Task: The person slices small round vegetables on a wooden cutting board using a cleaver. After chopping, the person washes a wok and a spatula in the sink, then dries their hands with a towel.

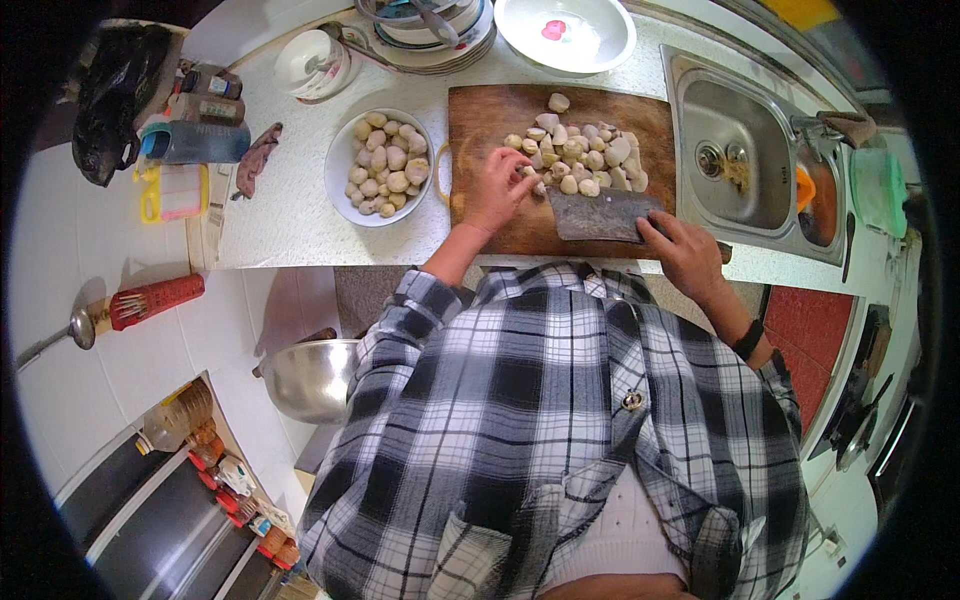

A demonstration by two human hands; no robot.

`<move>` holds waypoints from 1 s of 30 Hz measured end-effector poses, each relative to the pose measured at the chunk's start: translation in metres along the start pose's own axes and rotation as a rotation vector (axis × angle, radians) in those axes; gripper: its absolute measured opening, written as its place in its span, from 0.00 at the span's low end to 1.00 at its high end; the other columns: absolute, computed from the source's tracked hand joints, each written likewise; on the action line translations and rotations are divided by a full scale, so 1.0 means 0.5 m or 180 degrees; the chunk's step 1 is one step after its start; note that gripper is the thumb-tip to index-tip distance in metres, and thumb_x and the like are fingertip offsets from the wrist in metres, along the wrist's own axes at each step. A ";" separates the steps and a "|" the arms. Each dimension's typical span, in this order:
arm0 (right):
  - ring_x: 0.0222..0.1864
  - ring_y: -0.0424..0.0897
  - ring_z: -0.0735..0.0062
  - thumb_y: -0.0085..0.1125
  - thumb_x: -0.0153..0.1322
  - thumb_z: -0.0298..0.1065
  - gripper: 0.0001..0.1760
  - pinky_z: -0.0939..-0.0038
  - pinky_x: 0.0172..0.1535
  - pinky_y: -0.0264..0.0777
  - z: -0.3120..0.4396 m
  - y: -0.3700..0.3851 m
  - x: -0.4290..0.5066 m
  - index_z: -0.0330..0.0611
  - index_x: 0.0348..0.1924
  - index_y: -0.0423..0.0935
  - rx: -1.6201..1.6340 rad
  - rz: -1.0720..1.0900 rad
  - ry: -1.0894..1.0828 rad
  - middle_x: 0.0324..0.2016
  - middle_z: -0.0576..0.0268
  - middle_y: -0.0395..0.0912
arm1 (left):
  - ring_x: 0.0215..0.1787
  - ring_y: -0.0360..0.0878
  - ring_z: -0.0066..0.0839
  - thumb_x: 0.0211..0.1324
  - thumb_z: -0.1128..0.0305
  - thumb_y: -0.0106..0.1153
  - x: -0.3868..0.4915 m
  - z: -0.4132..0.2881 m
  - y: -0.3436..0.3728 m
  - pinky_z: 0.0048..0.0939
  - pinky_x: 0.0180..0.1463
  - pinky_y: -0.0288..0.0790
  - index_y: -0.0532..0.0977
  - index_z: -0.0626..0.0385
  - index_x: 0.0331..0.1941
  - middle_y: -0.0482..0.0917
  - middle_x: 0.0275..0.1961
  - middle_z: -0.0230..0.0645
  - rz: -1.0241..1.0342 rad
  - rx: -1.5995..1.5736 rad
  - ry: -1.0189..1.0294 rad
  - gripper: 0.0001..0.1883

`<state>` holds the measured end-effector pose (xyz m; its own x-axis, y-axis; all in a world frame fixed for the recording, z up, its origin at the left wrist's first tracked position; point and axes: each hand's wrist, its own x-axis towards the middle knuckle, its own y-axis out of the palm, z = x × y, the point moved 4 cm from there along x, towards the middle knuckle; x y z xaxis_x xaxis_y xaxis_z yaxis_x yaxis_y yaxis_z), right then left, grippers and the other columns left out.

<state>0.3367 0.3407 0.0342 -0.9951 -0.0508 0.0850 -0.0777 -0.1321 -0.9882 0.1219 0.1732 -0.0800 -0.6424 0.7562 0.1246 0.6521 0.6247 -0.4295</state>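
Note:
A wooden cutting board (pixel 487 109) lies on the counter before me, with a heap of small pale peeled tubers (pixel 574 148), some whole and some cut. My right hand (pixel 690 253) grips a cleaver (pixel 604 216) by its handle end, thumb and fingers reaching onto the blade. The dark blade lies nearly flat over the board's front part, close to the heap. At the heap's left side, my left hand (pixel 499 191) has its fingertips around a small tuber piece (pixel 530 172), partly hidden by the fingers. A white bowl (pixel 332 184) of whole peeled tubers stands left of the board.
A steel sink (pixel 694 210) with scraps at its drain adjoins the board's right side. Behind the board stand a white enamel basin (pixel 517 45) and stacked dishes (pixel 472 56). Further left are a small white bowl (pixel 289 64), a crumpled cloth (pixel 259 161) and a blue bottle (pixel 202 142).

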 end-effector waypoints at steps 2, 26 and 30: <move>0.34 0.78 0.66 0.52 0.62 0.29 0.22 0.67 0.34 0.72 -0.005 0.002 -0.003 0.51 0.50 0.70 -0.0102 -0.0033 -0.0087 0.43 0.59 0.74 | 0.34 0.74 0.22 0.51 0.68 0.63 0.018 -0.014 -0.011 0.22 0.37 0.71 0.77 0.55 0.40 0.73 0.41 0.31 0.0190 -0.0216 -0.0349 0.12; 0.31 0.75 0.70 0.50 0.63 0.33 0.24 0.71 0.33 0.69 0.001 0.014 -0.008 0.54 0.54 0.68 -0.0413 0.0157 -0.0457 0.47 0.61 0.73 | 0.41 0.75 0.31 0.53 0.62 0.61 0.085 -0.059 0.094 0.31 0.44 0.70 0.80 0.46 0.38 0.74 0.38 0.32 0.1644 0.0537 0.0733 0.08; 0.33 0.77 0.69 0.50 0.64 0.34 0.23 0.70 0.34 0.70 0.001 -0.002 -0.025 0.55 0.53 0.70 -0.0279 0.0061 -0.0483 0.46 0.61 0.74 | 0.44 0.74 0.30 0.56 0.62 0.58 0.085 -0.046 0.081 0.31 0.47 0.69 0.80 0.49 0.40 0.75 0.40 0.33 0.1738 0.0688 0.0499 0.10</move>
<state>0.3491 0.3410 0.0342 -0.9762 -0.2022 0.0779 -0.0706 -0.0431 -0.9966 0.1302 0.2352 -0.0716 -0.1603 0.9862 -0.0417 0.7636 0.0971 -0.6383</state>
